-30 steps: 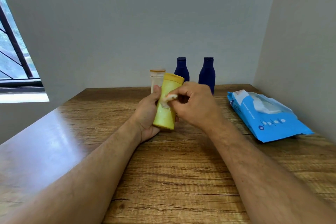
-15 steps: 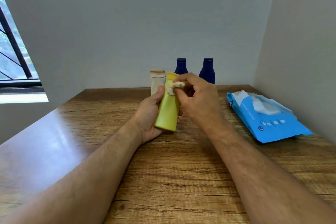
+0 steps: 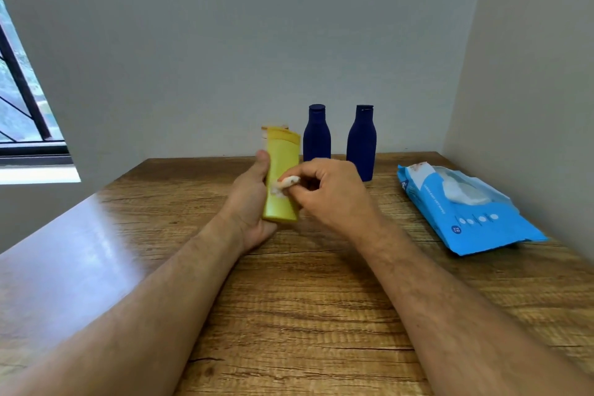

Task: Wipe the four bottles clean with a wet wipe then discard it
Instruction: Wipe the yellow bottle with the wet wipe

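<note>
The left hand [image 3: 252, 199] clamps its grip around the tall yellow plastic bottle [image 3: 280, 177], held upright above the wooden tabletop [image 3: 305, 299]. The right hand [image 3: 331, 193] pinches a crumpled white wet wipe [image 3: 287, 182] against the bottle's front. Hard rubbing could twist the slick bottle loose. Behind the yellow bottle a cream bottle [image 3: 265, 131] peeks out; right of it stand two dark blue bottles [image 3: 317, 135] and, farther right, a blue wipe pack [image 3: 463, 206]; a dropped bottle could topple them.

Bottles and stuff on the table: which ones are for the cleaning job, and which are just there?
For the job: yellow bottle, wet wipe, two dark blue bottles, pale bottle behind.

Just there: blue wipes pack, window.
</note>
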A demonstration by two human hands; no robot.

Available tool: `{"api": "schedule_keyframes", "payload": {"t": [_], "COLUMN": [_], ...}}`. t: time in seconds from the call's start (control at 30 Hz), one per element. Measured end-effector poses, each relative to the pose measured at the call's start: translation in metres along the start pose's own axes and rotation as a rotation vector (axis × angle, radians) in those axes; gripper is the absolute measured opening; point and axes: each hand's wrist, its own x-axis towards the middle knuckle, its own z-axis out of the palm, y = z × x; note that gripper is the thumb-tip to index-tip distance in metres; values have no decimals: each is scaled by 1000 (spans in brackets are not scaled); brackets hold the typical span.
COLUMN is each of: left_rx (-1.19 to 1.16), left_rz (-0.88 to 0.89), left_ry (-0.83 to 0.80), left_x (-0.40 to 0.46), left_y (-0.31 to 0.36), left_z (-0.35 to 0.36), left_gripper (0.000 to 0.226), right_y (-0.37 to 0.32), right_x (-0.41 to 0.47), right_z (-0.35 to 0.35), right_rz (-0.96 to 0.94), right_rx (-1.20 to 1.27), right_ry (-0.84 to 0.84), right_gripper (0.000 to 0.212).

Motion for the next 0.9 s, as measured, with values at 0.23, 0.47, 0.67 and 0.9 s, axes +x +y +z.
{"api": "schedule_keyframes", "payload": {"t": [0.23, 0.47, 0.67, 0.9], "left_rx": [180, 19, 110, 157], "left_rz": [29, 66, 73, 100], "left_ry": [-58, 24, -19, -18], "left_x": [-3, -1, -3, -6], "left_y": [-8, 1, -4, -3], "left_z": [5, 2, 3, 4], "left_gripper": [54, 62, 56, 52], "right_y": [3, -2, 0, 4], "right_x": [4, -1, 1, 3], "right_z": [-7, 0, -6, -9], "right_rz": [31, -72, 4, 39], "right_rx": [19, 14, -12, 86], "right_ry": [265, -88, 187, 249], "right_gripper": [17, 17, 14, 11]}}
